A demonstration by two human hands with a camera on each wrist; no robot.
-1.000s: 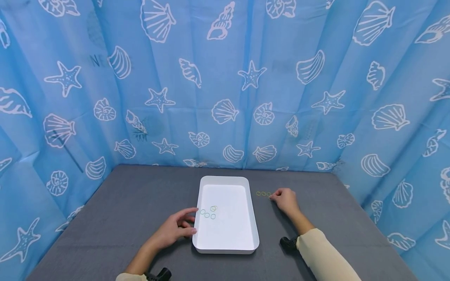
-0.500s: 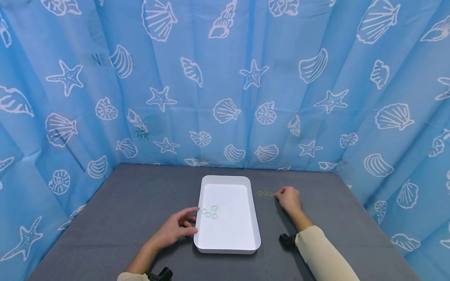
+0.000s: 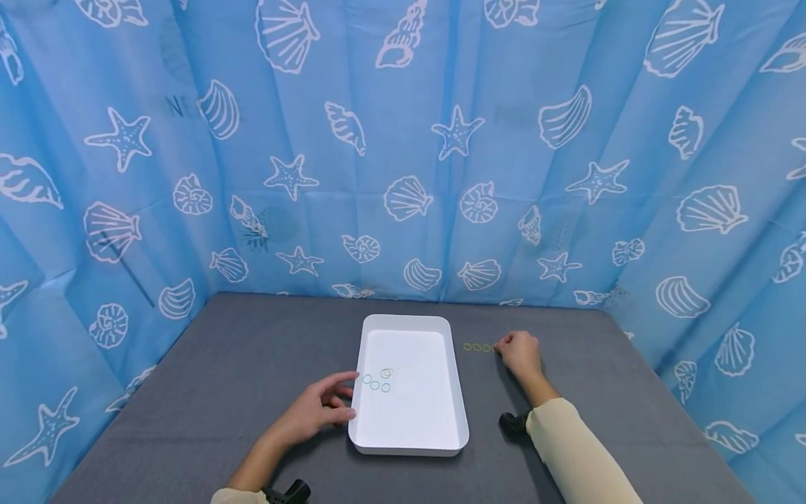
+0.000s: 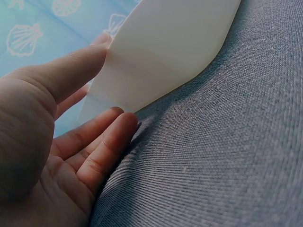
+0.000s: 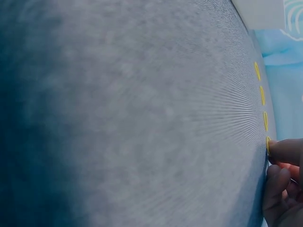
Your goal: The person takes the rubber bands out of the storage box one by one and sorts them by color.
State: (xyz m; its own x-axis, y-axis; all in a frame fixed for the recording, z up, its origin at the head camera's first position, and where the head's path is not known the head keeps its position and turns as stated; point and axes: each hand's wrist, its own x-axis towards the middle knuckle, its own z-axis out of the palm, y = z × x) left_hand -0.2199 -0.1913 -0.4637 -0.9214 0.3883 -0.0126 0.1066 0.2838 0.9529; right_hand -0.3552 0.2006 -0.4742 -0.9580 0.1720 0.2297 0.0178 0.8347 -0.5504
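Note:
My left hand (image 3: 311, 414) rests its fingers against the left side of the white tray (image 3: 418, 420). In the left wrist view, the fingertips touch the tray's outer wall (image 4: 161, 61). Several thin green rubber bands (image 3: 375, 385) lie in the tray's left half, one overlapping a yellow band. To the right of the tray, my right hand (image 3: 521, 355) pinches a small yellow rubber band (image 5: 268, 145) at the table surface. That band is at the right end of a row of yellow bands (image 3: 476, 347); the fingers partly cover it in the head view.
A grey cloth (image 3: 277, 343) covers the table. Behind and at both sides hangs a blue curtain (image 3: 352, 217) with white shells and starfish. Black wrist straps sit at both sleeve cuffs.
My right hand has shifted slightly right and away from me with the yellow rubber band, more of the row's gap now showing. The left hand stays at the tray.

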